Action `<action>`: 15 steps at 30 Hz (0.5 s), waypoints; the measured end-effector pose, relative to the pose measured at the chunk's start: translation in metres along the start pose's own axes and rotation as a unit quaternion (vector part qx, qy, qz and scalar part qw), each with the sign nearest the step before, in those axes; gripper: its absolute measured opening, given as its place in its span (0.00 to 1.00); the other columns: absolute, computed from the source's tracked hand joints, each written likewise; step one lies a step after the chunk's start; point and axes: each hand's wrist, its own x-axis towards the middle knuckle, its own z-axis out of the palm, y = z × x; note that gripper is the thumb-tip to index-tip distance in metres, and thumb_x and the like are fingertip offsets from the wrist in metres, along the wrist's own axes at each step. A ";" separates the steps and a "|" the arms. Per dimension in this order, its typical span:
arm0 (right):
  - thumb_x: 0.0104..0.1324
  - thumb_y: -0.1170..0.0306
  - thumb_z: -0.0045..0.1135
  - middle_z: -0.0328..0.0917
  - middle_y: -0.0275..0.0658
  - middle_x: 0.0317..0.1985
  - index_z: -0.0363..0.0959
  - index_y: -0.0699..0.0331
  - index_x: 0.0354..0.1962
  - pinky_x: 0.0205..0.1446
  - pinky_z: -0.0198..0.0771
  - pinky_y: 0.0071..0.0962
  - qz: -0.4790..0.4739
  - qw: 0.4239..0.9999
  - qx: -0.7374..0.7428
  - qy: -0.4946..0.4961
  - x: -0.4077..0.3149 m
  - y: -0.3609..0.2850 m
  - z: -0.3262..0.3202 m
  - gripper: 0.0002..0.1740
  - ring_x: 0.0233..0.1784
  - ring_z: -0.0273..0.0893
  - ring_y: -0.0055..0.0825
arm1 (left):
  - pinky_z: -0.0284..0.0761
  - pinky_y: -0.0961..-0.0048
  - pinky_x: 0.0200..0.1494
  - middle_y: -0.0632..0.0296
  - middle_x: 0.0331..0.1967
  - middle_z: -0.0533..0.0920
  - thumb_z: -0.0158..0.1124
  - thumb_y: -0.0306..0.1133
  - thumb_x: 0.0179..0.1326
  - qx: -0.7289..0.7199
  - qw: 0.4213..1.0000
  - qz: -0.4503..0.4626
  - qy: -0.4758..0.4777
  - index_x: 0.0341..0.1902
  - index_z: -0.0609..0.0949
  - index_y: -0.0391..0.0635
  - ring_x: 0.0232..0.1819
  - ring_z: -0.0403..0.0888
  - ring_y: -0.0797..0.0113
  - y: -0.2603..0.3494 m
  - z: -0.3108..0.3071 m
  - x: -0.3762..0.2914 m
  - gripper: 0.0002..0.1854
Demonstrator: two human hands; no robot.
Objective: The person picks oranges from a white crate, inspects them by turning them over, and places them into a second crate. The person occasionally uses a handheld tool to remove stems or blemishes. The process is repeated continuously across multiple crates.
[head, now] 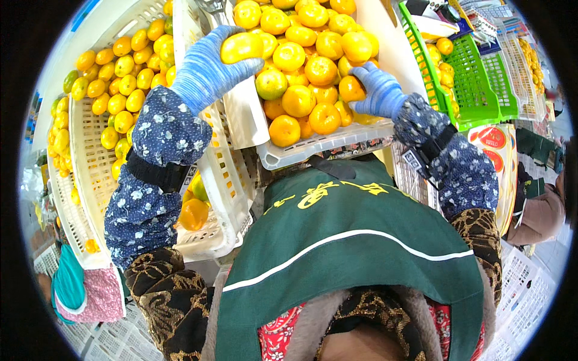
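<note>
A yellow-orange mandarin is held between the thumb and fingers of my left hand, which wears a blue knit glove. It is raised over the left edge of a pale plastic crate heaped with mandarins. My right hand, gloved the same way, has its fingers and thumb around a deeper orange mandarin at the right side of the heap. Below it sit other loose mandarins, one of them greenish.
To my left stand cream perforated crates with more mandarins. A bright green basket stands at the right, some fruit in it. Printed sheets lie below it. Other people are at both sides.
</note>
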 end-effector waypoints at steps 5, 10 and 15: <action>0.44 0.50 0.67 0.70 0.52 0.48 0.67 0.63 0.54 0.55 0.71 0.38 -0.043 0.992 0.099 0.063 -0.020 0.006 -0.017 0.42 0.50 0.73 0.48 | 0.74 0.63 0.54 0.45 0.47 0.80 0.72 0.49 0.47 0.110 0.991 -0.042 -0.055 0.59 0.71 0.39 0.50 0.79 0.52 0.012 0.006 0.008 0.39; 0.44 0.46 0.66 0.73 0.51 0.45 0.70 0.65 0.51 0.51 0.74 0.37 -0.077 0.984 0.132 0.088 -0.036 0.000 -0.036 0.41 0.46 0.76 0.46 | 0.69 0.61 0.59 0.44 0.51 0.78 0.65 0.49 0.53 0.313 0.949 0.028 -0.024 0.61 0.70 0.40 0.54 0.75 0.49 0.038 0.025 -0.004 0.36; 0.43 0.43 0.66 0.76 0.49 0.41 0.73 0.64 0.47 0.47 0.74 0.38 -0.110 0.983 0.104 0.108 -0.046 -0.015 -0.044 0.41 0.43 0.77 0.44 | 0.74 0.64 0.54 0.47 0.54 0.77 0.62 0.39 0.61 0.140 0.982 -0.069 -0.110 0.62 0.68 0.38 0.55 0.76 0.56 0.083 0.050 -0.055 0.29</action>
